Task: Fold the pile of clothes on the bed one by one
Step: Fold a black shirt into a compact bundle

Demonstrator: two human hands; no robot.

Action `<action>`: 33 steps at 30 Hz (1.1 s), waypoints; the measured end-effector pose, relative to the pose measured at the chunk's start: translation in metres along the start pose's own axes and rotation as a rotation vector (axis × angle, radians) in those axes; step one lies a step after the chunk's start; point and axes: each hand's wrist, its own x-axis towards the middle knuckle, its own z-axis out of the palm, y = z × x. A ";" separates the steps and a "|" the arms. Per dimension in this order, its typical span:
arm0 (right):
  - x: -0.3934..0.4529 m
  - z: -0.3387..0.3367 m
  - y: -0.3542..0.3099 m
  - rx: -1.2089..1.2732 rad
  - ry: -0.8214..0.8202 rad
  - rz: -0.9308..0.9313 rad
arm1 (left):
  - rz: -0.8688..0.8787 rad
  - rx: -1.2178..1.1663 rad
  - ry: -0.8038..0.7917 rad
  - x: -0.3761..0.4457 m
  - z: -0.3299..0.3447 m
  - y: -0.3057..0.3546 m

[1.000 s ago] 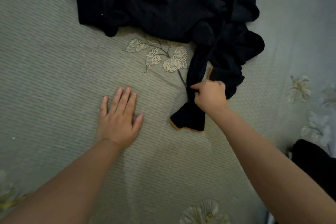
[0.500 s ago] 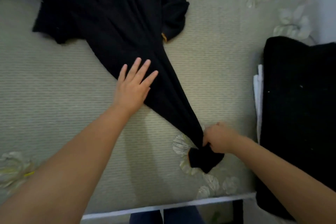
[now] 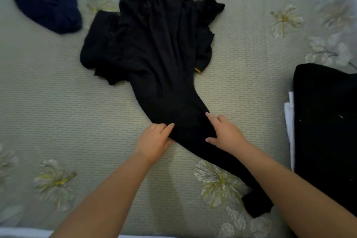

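black garment (image 3: 162, 75) | long axis ran away from both hands, bulk beyond | left hand (image 3: 154, 141) pinched near edge; right hand (image 3: 224, 133) pressed flat, fingers spread

A floral bedspread (image 3: 58, 102) bears a black garment (image 3: 160, 54) and a navy garment (image 3: 46, 0).

One head-worn view; looks steeply down, close over the bed (image 3: 58, 102); wide-angle.
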 end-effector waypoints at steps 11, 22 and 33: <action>-0.060 0.020 0.010 -0.072 -0.635 -0.196 | -0.007 -0.190 0.320 -0.020 -0.022 0.002; -0.089 -0.002 0.065 -0.082 -0.798 0.016 | -0.118 -0.068 -0.004 0.009 0.028 0.111; -0.033 -0.034 0.037 -0.031 -0.168 -0.066 | -0.282 -0.320 0.095 -0.066 0.001 0.004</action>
